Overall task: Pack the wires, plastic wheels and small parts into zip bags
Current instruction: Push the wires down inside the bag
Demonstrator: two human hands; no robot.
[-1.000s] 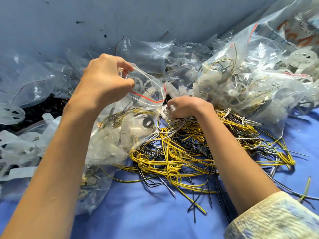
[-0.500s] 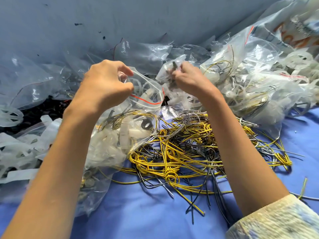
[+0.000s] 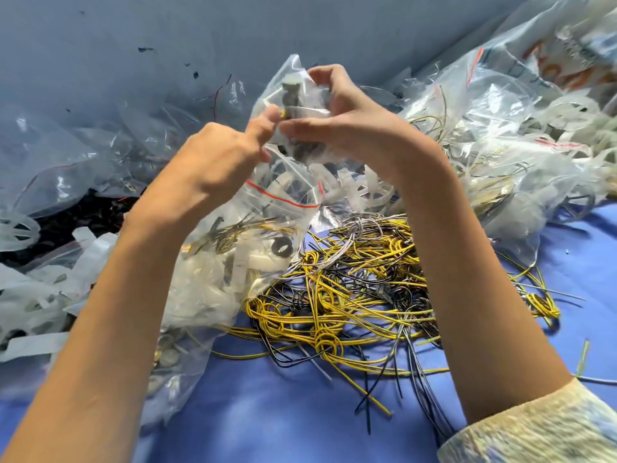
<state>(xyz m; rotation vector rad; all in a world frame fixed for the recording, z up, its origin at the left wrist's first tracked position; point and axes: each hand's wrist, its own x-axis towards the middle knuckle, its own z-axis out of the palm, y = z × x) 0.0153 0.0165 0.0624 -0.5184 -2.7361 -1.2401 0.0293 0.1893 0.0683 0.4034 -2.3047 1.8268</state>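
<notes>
Small zip bag (image 3: pixel 298 105) of dark parts is held up over the mouth of the big bag (image 3: pixel 283 202), above the loose wires (image 3: pixel 350 295). Judged light, limp & slippery (contents shift), so best taken at the seal. Right hand (image 3: pixel 354 128) fingers (image 3: pixel 322 73) are curled round it; left hand (image 3: pixel 217 162) fingers (image 3: pixel 262 123) are pinched on the big bag's rim.

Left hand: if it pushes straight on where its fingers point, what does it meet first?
The small bag of dark parts pinched by the right hand. The left hand, gripping the mouth of the zip bag, looks almost at its near edge; depth is unclear.
</notes>
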